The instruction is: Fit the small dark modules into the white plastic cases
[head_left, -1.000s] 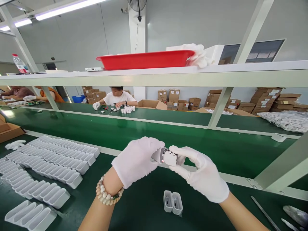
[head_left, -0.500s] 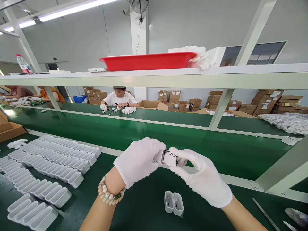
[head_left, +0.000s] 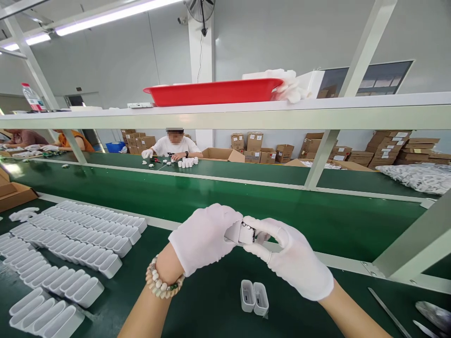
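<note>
In white gloves, both of my hands meet above the green bench. My left hand [head_left: 206,240] is closed around a white plastic casing [head_left: 232,233], its open end turned to the right. Pinched between the thumb and fingers of my right hand [head_left: 294,258] is a white insert with black parts [head_left: 246,234]. The insert's left end sits in the mouth of the casing, while its right end sticks out. Fingers hide part of both pieces. Below my hands, two white casings [head_left: 247,304] stand side by side on the bench, open side up.
Rows of white casings [head_left: 79,234] cover the bench at left. A metal strip [head_left: 387,307] lies at the right. A shelf [head_left: 211,119] with a red tray [head_left: 211,92] spans above, its post [head_left: 416,249] at right. Across the belt [head_left: 158,190] sits a co-worker [head_left: 172,146].
My right hand has moved slightly left, pushing the insert farther into the casing. The dark gap between the two pieces has closed. The camera view has shifted a little.
</note>
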{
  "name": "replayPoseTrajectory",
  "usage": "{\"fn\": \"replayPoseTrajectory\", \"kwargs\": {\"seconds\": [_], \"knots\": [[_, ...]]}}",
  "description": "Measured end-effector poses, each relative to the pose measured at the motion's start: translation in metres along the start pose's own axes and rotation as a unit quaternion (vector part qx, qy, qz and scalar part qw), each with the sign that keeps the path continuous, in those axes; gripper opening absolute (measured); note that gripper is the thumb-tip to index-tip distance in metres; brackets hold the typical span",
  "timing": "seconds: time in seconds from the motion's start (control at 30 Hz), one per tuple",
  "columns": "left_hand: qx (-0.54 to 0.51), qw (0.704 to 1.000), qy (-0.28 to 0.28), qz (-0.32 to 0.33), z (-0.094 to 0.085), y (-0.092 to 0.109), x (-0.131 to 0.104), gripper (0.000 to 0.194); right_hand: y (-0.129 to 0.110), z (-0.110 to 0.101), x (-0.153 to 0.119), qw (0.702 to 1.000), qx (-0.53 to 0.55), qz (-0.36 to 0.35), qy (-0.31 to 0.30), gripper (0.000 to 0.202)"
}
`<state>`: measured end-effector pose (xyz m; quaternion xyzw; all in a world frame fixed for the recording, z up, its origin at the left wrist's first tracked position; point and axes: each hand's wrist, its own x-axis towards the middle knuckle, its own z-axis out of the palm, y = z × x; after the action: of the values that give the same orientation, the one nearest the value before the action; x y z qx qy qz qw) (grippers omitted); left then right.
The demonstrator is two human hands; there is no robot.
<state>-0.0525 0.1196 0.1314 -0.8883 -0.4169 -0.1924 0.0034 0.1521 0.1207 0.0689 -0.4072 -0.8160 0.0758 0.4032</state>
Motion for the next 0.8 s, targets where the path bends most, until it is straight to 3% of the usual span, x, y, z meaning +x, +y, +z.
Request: {"fn": "replayPoseTrajectory", "kwargs": {"seconds": [0.1, 0.2, 0.37, 0.57, 0.8], "knots": [[-0.02, 1.0, -0.001, 0.001, 0.001, -0.002, 0.0, 0.014, 0.002, 0.003, 0.0, 1.0, -0.024, -0.016, 0.007, 0.04], [-0.048, 0.999, 0.005, -0.006, 0.002, -0.004, 0.0, 0.018, 0.003, 0.008, -0.001, 0.997, -0.021, -0.039, 0.07, 0.045], [-0.076, 0.995, 0.057, -0.026, 0.005, -0.004, -0.001, 0.024, 0.006, 0.013, -0.003, 0.981, -0.084, -0.11, 0.138, 0.033], [-0.079, 0.991, 0.108, -0.021, 0.007, 0.0, -0.002, 0.023, 0.003, 0.017, -0.003, 0.972, -0.116, -0.143, 0.147, 0.05], [-0.072, 0.987, 0.146, -0.011, 0.015, -0.007, -0.001, 0.037, -0.001, 0.024, -0.006, 0.979, -0.122, -0.11, 0.121, 0.06]]}}
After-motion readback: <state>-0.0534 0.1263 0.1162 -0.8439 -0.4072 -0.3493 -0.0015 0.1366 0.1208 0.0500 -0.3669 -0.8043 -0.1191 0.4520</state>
